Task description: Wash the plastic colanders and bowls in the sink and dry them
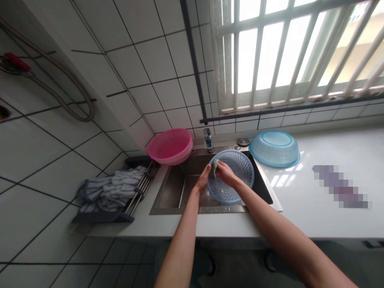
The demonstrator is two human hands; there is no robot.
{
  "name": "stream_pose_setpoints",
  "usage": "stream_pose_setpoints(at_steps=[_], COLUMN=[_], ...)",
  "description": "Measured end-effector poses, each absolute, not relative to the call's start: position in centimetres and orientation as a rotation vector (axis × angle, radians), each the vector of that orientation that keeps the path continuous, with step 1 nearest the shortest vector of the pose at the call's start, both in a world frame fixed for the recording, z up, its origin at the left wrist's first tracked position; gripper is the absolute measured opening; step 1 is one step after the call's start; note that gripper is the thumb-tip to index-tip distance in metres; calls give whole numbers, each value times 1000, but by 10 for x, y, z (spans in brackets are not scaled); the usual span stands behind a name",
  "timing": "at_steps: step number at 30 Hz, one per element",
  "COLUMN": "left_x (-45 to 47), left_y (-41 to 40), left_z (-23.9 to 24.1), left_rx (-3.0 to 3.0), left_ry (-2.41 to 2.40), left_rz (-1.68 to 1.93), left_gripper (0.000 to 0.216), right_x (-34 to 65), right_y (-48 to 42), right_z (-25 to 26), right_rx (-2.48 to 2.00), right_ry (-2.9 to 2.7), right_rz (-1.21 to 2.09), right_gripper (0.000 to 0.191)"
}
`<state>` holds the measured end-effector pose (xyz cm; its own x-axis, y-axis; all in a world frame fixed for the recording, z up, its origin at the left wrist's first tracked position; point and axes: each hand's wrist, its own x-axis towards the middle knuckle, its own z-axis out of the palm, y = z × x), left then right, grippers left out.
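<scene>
Together, both hands (214, 176) gripping basket (234, 180), sink (174, 192)

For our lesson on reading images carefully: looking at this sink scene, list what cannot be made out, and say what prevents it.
- Head view: the thing on the counter at right is pixelated.
- The small greenish item in the right hand is mostly covered by fingers.
- The sink drain is hidden by the blue basket, which the left hand steadies.
- Outside the window: glare.
</scene>
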<state>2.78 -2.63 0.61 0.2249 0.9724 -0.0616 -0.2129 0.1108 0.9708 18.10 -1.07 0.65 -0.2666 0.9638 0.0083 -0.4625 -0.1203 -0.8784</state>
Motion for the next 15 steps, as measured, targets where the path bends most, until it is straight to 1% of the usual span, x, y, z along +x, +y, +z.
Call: stream_pose_setpoints(at_steps=[3, 5, 7, 9, 13, 15], left_x=[30, 31, 29, 28, 25, 24], left_y=[-29, -31, -31, -31, -29, -28], left_z=[9, 10, 9, 9, 9, 9], left_rx=[1061, 1056, 1065, 1076, 1080, 1065], left_ry=[809, 774, 803, 848, 890, 907], left_rz=[1018, 1009, 1028, 1051, 1092, 1085], left_gripper=[72, 72, 71, 71, 78, 81], right_x=[195, 201, 200, 193, 179, 176], right_y=[3, 8, 6, 0, -13, -16], right_z=[7, 7, 7, 5, -5, -9], right_rx=[-846, -922, -959, -943, -908, -921], right_ry=[-865, -952, -1117, -1303, -1527, -1594], right_rz=[1327, 1140, 1045, 1091, 1412, 1514], right_gripper=[32, 31, 27, 23, 19, 18])
